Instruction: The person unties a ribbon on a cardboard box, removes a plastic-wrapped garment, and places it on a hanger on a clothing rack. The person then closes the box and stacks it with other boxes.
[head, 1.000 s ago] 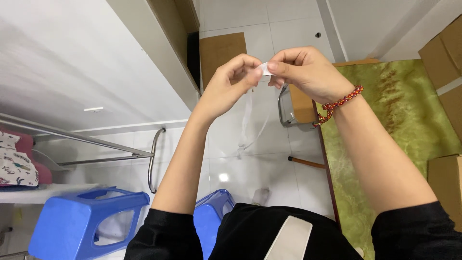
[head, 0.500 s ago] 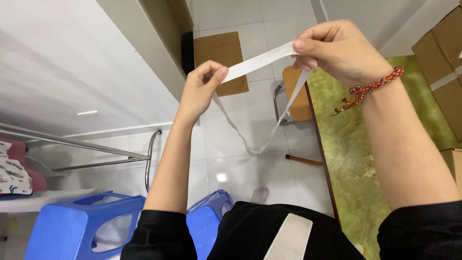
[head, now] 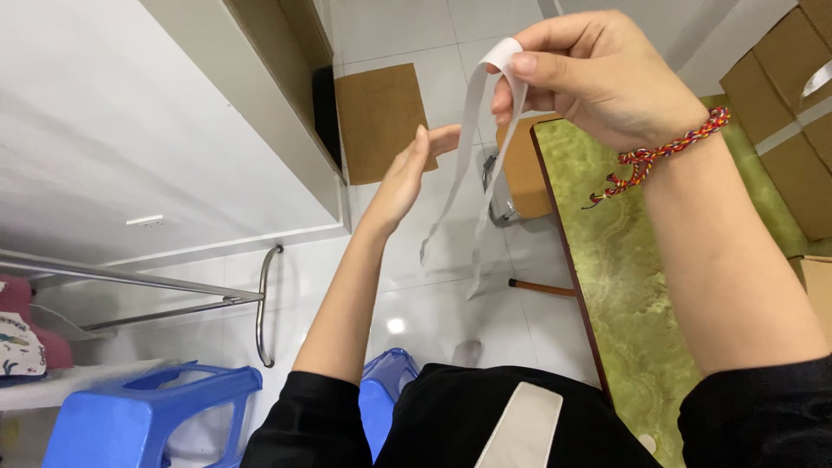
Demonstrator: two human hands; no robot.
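My right hand [head: 598, 78] pinches a white strip [head: 472, 156] at its folded top, both ends dangling above the floor beside the green desk [head: 641, 286]. My left hand [head: 407, 178] is open, just beside it. It looks light and limp; best held by the fold.

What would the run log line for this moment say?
right hand: pinches white strip folded over, ends hanging | left hand: open, beside strip | below: green table, blue stool

You are in a storeroom-like workroom: white tiled floor [head: 407, 26], stacked cardboard boxes [head: 784, 104], green marble-patterned bench [head: 633, 286], blue plastic stools [head: 130, 420], metal rack [head: 130, 282].
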